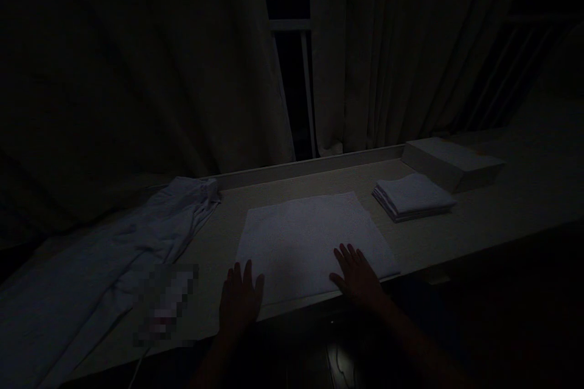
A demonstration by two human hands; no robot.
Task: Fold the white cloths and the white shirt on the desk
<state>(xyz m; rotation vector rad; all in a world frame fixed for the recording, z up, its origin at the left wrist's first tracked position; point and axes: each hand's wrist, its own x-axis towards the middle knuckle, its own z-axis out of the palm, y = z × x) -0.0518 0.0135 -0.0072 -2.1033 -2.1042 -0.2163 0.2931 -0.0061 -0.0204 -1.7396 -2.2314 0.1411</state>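
Observation:
A light cloth (305, 237) lies spread flat on the pale tabletop (210, 255), its near edge along the table's front. My left hand (241, 298) rests at the cloth's near left corner, fingers apart and holding nothing. On the near right part of the cloth lies my right hand (356, 275), palm down with its fingers spread. To the right sits a stack of folded cloth (413, 194). The scene is very dark, so fine detail is hard to make out.
Loose, crumpled fabric (123, 255) covers the table's left side. Near it is a blurred-out object (166, 304) with a cable. A box-like block (451, 161) stands at the back right. Curtains (356, 55) hang behind the low rear ledge.

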